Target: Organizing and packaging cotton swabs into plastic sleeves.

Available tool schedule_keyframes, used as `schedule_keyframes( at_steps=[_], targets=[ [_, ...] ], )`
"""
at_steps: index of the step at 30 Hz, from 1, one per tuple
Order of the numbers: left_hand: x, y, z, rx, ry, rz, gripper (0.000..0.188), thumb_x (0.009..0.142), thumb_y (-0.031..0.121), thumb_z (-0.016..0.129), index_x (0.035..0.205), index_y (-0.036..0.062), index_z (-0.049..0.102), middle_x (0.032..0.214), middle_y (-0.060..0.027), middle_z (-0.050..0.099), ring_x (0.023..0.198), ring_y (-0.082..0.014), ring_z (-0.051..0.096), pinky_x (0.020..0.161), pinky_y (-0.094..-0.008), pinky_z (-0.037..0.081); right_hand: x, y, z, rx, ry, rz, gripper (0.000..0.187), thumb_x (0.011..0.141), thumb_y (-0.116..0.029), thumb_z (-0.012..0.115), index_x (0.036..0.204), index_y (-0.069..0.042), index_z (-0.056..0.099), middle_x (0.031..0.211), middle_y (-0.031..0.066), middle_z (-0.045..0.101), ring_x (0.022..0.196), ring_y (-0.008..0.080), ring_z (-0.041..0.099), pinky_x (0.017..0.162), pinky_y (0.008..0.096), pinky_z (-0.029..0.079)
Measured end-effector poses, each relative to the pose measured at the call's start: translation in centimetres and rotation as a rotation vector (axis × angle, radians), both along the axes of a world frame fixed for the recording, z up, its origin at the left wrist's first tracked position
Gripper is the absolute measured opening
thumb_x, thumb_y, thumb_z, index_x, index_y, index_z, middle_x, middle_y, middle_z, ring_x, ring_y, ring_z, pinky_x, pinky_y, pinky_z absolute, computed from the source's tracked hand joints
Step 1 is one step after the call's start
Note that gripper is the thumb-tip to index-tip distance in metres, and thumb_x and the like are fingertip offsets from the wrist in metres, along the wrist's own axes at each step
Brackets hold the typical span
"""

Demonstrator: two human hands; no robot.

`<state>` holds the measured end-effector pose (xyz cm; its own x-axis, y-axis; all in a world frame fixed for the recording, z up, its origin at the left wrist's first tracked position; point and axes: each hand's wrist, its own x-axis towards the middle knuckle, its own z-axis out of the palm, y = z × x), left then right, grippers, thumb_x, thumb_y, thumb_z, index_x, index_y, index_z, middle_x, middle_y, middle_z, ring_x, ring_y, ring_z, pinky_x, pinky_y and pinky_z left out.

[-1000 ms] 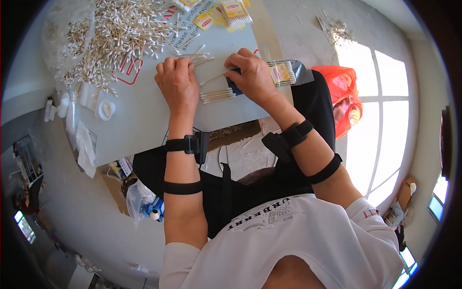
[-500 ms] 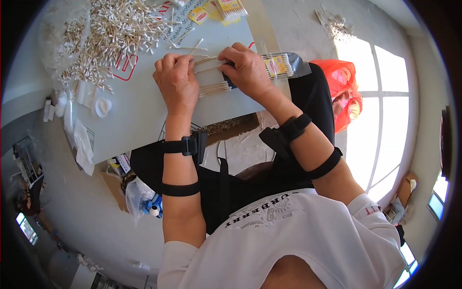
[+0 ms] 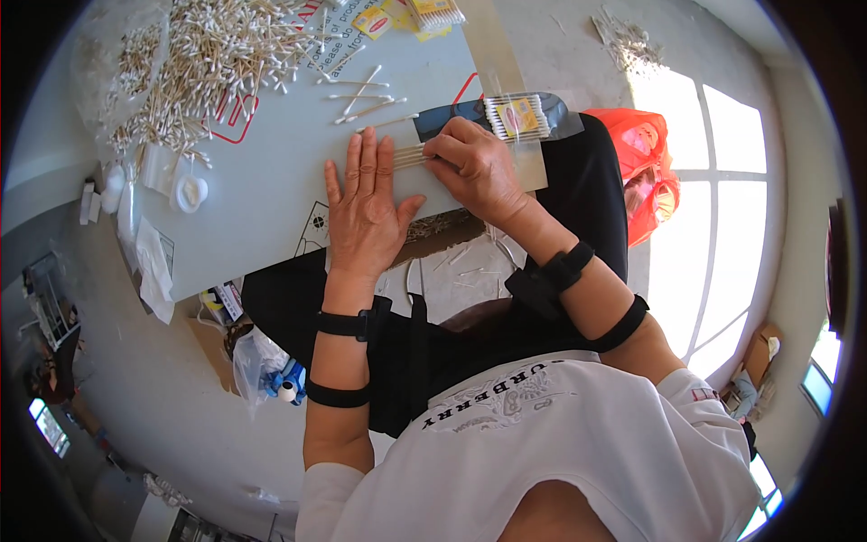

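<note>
My left hand (image 3: pixel 368 212) lies flat on the board, fingers stretched and thumb out, beside the left ends of a small row of cotton swabs (image 3: pixel 409 156). At the row's other end, my right hand (image 3: pixel 474 172) is closed, its thumb and fingertips pinched on the swab tips. The hands partly hide the row. Several loose cotton swabs (image 3: pixel 361 98) lie just beyond my left fingertips. Past my right hand, a flat pack of swabs with a yellow label (image 3: pixel 517 117) rests on a dark glossy strip (image 3: pixel 435 120).
A large heap of cotton swabs (image 3: pixel 217 54) spills from a clear plastic bag at the far left. More labelled packs (image 3: pixel 436 13) lie at the far edge. A roll of tape (image 3: pixel 191 193) sits at left. A red plastic bag (image 3: pixel 632 172) stands right of my leg.
My left hand has come nearer and flattened out, its pinch released. My right hand has moved nearer and closed on the swab row. Swabs that were between the hands now lie on the board.
</note>
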<state>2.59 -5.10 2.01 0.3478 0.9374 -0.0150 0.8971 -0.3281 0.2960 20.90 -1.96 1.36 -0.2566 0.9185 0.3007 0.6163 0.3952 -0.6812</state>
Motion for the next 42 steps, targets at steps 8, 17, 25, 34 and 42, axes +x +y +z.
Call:
schedule_keyframes(
  at_steps=[8, 17, 25, 34, 42],
  targets=[
    [0.4, -0.1, -0.3, 0.011, 0.011, 0.024, 0.08, 0.087, 0.042, 0.059, 0.15, 0.0084, 0.023, 0.156, -0.0111, 0.021, 0.145, -0.0274, 0.018, 0.116, -0.0512, 0.011, 0.0, -0.1, -0.5, 0.051, -0.041, 0.001, 0.012, 0.072, -0.006, 0.07, 0.082, -0.007, 0.063, 0.078, 0.008, 0.055, 0.074, 0.0296, 0.059, 0.064, 0.0383, 0.049],
    [0.5, -0.1, -0.4, 0.015, 0.017, 0.044, 0.084, 0.083, 0.039, 0.065, 0.149, 0.0061, 0.025, 0.156, -0.0116, 0.021, 0.145, -0.0257, 0.018, 0.116, -0.0514, 0.011, -0.5, 0.2, -0.3, -0.007, -0.053, -0.025, 0.017, 0.07, -0.012, 0.072, 0.085, -0.01, 0.064, 0.082, 0.0068, 0.055, 0.082, 0.0288, 0.059, 0.069, 0.0395, 0.049],
    [0.4, -0.2, -0.4, -0.022, -0.024, 0.044, 0.081, 0.087, 0.037, 0.061, 0.149, 0.0055, 0.022, 0.156, -0.0136, 0.019, 0.145, -0.0303, 0.015, 0.116, -0.0511, 0.009, -1.3, 3.5, -0.1, -0.09, 0.11, -0.131, 0.021, 0.073, -0.012, 0.072, 0.093, -0.008, 0.068, 0.084, 0.0088, 0.059, 0.078, 0.0302, 0.061, 0.066, 0.0396, 0.05],
    [-1.2, 3.3, -0.8, 0.177, 0.021, 0.145, 0.07, 0.09, 0.042, 0.056, 0.145, 0.0069, 0.032, 0.15, -0.0132, 0.029, 0.142, -0.0333, 0.02, 0.113, -0.0587, 0.011, -1.8, 5.8, -0.5, -0.031, 0.002, -0.094, 0.016, 0.075, -0.01, 0.071, 0.089, -0.006, 0.067, 0.083, 0.009, 0.059, 0.076, 0.0281, 0.063, 0.067, 0.0357, 0.051],
    [-0.4, 2.7, -1.3, 0.117, 0.059, 0.093, 0.072, 0.09, 0.046, 0.054, 0.147, 0.0084, 0.03, 0.153, -0.0067, 0.027, 0.144, -0.0326, 0.017, 0.113, -0.0601, 0.01, -2.8, 7.1, -0.1, -0.058, 0.052, -0.082, 0.017, 0.074, -0.012, 0.072, 0.09, -0.007, 0.068, 0.085, 0.009, 0.06, 0.081, 0.0284, 0.062, 0.071, 0.0375, 0.051]
  ],
)
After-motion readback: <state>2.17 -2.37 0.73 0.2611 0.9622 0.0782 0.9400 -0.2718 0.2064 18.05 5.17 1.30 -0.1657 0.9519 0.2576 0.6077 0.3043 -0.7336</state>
